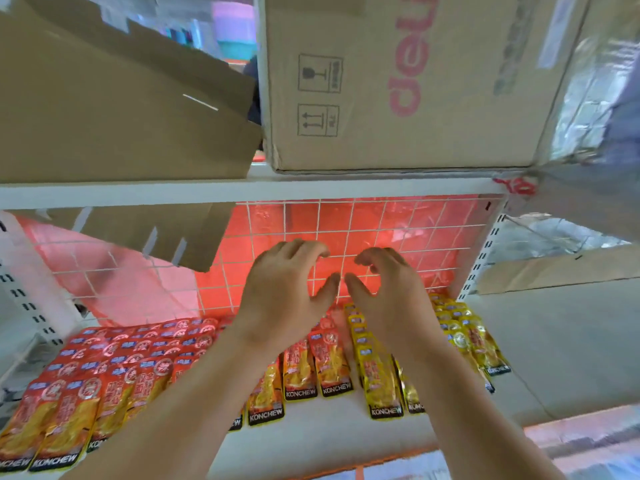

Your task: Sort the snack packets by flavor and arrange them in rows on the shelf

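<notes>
Left hand, right hand; fingers half-curled

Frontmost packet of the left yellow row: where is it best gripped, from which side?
Pinch the frontmost yellow packet by its black bottom edge, from the open front of the shelf. It lies flat; that edge juts clear of the packets behind.

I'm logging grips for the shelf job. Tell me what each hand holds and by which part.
Nothing is held. The left hand and right hand hover empty and loosely curled above the snack packets, in front of the wire grid.
</notes>
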Action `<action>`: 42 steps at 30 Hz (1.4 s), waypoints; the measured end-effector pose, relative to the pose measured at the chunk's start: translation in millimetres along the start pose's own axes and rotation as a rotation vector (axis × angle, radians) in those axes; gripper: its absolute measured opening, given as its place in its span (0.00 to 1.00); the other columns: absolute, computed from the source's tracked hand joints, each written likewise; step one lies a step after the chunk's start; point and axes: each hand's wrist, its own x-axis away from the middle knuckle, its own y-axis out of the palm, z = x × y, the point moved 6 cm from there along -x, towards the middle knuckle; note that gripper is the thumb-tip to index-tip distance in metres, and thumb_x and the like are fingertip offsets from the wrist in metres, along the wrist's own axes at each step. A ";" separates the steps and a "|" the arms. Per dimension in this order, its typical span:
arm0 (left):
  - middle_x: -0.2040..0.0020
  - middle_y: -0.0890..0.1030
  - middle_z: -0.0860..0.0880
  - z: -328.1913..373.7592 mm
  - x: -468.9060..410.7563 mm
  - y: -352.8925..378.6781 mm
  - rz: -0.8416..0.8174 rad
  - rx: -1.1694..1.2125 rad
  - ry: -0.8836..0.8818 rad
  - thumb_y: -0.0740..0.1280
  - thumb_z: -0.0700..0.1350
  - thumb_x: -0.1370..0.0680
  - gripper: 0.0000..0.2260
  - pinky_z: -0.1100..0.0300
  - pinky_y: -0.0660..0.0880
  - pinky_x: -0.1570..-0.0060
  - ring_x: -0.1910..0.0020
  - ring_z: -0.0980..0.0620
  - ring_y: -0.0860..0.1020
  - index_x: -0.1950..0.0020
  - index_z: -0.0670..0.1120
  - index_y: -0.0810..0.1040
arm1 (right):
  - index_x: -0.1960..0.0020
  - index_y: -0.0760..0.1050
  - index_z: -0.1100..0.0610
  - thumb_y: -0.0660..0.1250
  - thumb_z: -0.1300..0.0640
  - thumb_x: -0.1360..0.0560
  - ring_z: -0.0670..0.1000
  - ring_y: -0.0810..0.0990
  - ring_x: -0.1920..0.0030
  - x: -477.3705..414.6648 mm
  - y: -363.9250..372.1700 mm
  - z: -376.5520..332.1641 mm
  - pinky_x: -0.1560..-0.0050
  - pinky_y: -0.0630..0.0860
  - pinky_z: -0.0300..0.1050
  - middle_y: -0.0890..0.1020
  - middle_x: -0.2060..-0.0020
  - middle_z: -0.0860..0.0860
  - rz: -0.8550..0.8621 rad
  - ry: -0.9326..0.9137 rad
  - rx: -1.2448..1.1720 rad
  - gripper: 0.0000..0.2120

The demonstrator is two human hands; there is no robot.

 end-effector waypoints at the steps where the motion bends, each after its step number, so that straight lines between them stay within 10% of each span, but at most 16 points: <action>1: 0.48 0.83 0.51 16.4 -7.0 0.2 0.010 0.018 0.019 0.69 0.54 0.24 0.15 0.51 0.76 0.47 0.48 0.46 0.81 0.42 0.46 0.81 | 0.43 0.79 0.51 0.72 0.50 0.26 0.46 0.77 0.50 -0.9 -18.9 1.9 0.51 0.73 0.43 0.78 0.50 0.43 0.036 -0.009 -0.003 0.12; 11: 0.50 0.83 0.51 236.7 -64.4 34.7 0.055 0.192 0.298 0.66 0.54 0.24 0.15 0.51 0.75 0.48 0.48 0.48 0.80 0.43 0.46 0.80 | 0.48 0.81 0.51 0.70 0.49 0.29 0.40 0.72 0.54 21.1 -251.7 44.2 0.55 0.64 0.29 0.78 0.54 0.42 0.353 -0.033 0.079 0.12; 17: 0.50 0.82 0.53 389.7 -86.8 60.8 0.048 0.284 0.455 0.66 0.56 0.24 0.15 0.59 0.70 0.48 0.49 0.53 0.77 0.43 0.48 0.80 | 0.45 0.80 0.52 0.72 0.49 0.26 0.51 0.79 0.48 70.7 -406.1 84.5 0.48 0.74 0.48 0.81 0.49 0.47 0.470 0.013 0.194 0.12; 24: 0.47 0.81 0.58 542.9 -93.3 108.5 -0.075 0.388 0.560 0.65 0.61 0.23 0.15 0.69 0.68 0.53 0.47 0.60 0.75 0.41 0.56 0.77 | 0.44 0.80 0.47 0.74 0.51 0.27 0.43 0.77 0.52 142.4 -552.2 151.9 0.55 0.69 0.31 0.80 0.51 0.41 0.572 0.145 0.313 0.12; 32: 0.49 0.80 0.60 636.2 -104.0 178.1 -0.175 0.424 0.586 0.66 0.62 0.24 0.14 0.61 0.71 0.52 0.50 0.58 0.77 0.42 0.59 0.77 | 0.46 0.80 0.50 0.75 0.53 0.27 0.46 0.78 0.51 183.0 -635.4 217.5 0.56 0.67 0.40 0.81 0.50 0.45 0.584 0.268 0.395 0.10; 38: 0.48 0.79 0.62 660.7 -139.0 235.2 -0.342 0.338 0.646 0.69 0.61 0.23 0.14 0.65 0.70 0.55 0.51 0.61 0.75 0.39 0.59 0.77 | 0.45 0.82 0.52 0.76 0.56 0.27 0.43 0.76 0.52 164.3 -659.2 268.6 0.56 0.63 0.23 0.81 0.50 0.44 0.560 0.298 0.427 0.11; 42: 0.49 0.79 0.62 678.3 -180.8 266.4 -0.459 0.257 0.729 0.68 0.60 0.23 0.13 0.58 0.77 0.53 0.51 0.59 0.78 0.40 0.60 0.77 | 0.46 0.81 0.51 0.75 0.55 0.27 0.47 0.78 0.50 129.7 -671.2 307.1 0.53 0.68 0.39 0.81 0.49 0.45 0.520 0.320 0.440 0.10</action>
